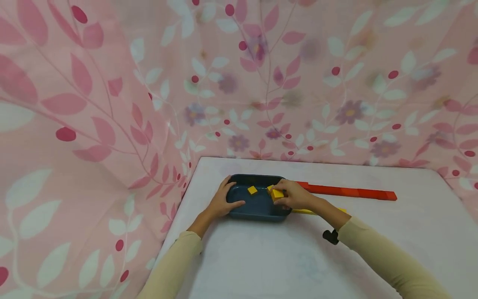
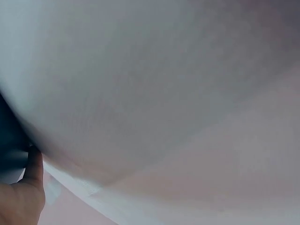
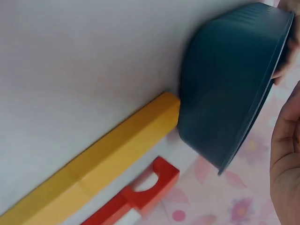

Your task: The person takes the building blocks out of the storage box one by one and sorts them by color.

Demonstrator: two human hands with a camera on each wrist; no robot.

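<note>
A dark teal rectangular plastic basin (image 1: 257,216) stands on the white table. My left hand (image 1: 221,201) holds its left end, with the thumb over the near side and the fingers at the far rim. In the left wrist view, part of that hand (image 2: 29,187) touches the basin's dark edge. Over the basin's right end, my right hand (image 1: 295,195) pinches a yellow block (image 1: 277,194). Another bit of yellow shows just behind it, partly hidden by the fingers. One yellow block (image 1: 252,190) lies on the basin floor. The right wrist view shows the basin's outer wall (image 3: 225,79).
A row of red blocks (image 1: 347,191) runs rightward from behind the basin, with an arch-shaped red block (image 3: 157,185) at its basin end. Nearer lies a row of yellow blocks (image 3: 108,154), one end against the basin. A small black object (image 1: 330,236) sits by the right sleeve. Floral cloth surrounds the table.
</note>
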